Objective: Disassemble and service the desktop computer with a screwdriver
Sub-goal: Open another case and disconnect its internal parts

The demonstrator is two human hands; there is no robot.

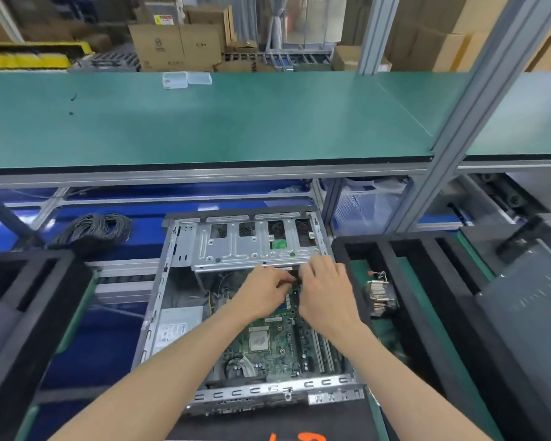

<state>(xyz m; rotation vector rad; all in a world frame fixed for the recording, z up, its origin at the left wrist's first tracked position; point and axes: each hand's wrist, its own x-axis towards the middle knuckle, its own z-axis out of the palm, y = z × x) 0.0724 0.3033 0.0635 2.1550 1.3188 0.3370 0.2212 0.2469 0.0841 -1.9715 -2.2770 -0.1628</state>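
The open desktop computer (245, 313) lies flat between two black foam trays, its motherboard (274, 342) exposed and its silver drive cage (255, 243) at the far end. Your left hand (261, 294) and right hand (326, 292) meet close together just under the cage's near edge, fingers curled on something small and dark; what it is, you cannot tell. A heatsink (380, 296) rests in the right tray (427, 313).

Blue work surface (109, 338) bearing an open grey metal desktop computer case (252, 300), a coil of black cable (96, 230) and black foam trays (23, 300).
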